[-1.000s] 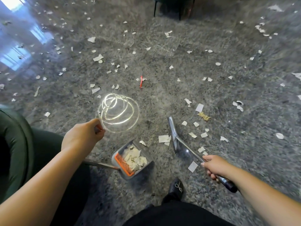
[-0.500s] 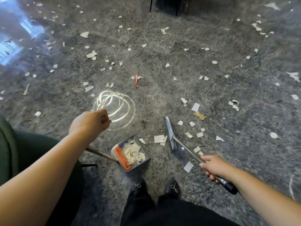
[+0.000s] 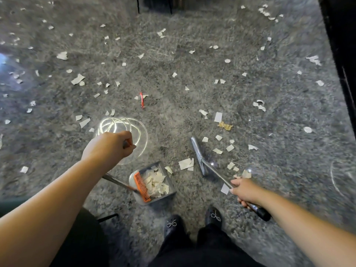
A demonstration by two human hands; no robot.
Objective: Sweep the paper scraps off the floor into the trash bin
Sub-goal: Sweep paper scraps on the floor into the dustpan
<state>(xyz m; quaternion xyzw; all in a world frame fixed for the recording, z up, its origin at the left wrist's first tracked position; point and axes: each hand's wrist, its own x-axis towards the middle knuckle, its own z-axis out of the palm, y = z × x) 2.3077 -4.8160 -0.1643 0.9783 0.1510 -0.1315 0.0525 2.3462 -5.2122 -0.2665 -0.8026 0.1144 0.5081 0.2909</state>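
Observation:
White paper scraps (image 3: 185,163) lie scattered over the polished grey stone floor (image 3: 173,116). My left hand (image 3: 110,145) grips the top of a long metal handle whose dustpan (image 3: 165,194) stands on the floor in front of my feet. The pan holds a heap of scraps and has an orange comb (image 3: 142,186) on its rim. My right hand (image 3: 244,190) grips the metal handle of a broom (image 3: 198,155), whose narrow grey head rests on the floor right of the pan, with scraps on both sides. No trash bin is in view.
My two black shoes (image 3: 212,216) stand just behind the dustpan. A red scrap (image 3: 142,100) and a brown crumpled scrap (image 3: 225,125) lie among the white ones. Dark furniture legs (image 3: 137,4) stand at the top, a dark edge (image 3: 341,45) runs along the right.
The view has swung right and down. My left hand has moved right over the pan's handle. Dustpan, broom head and right hand keep almost the same places on the floor.

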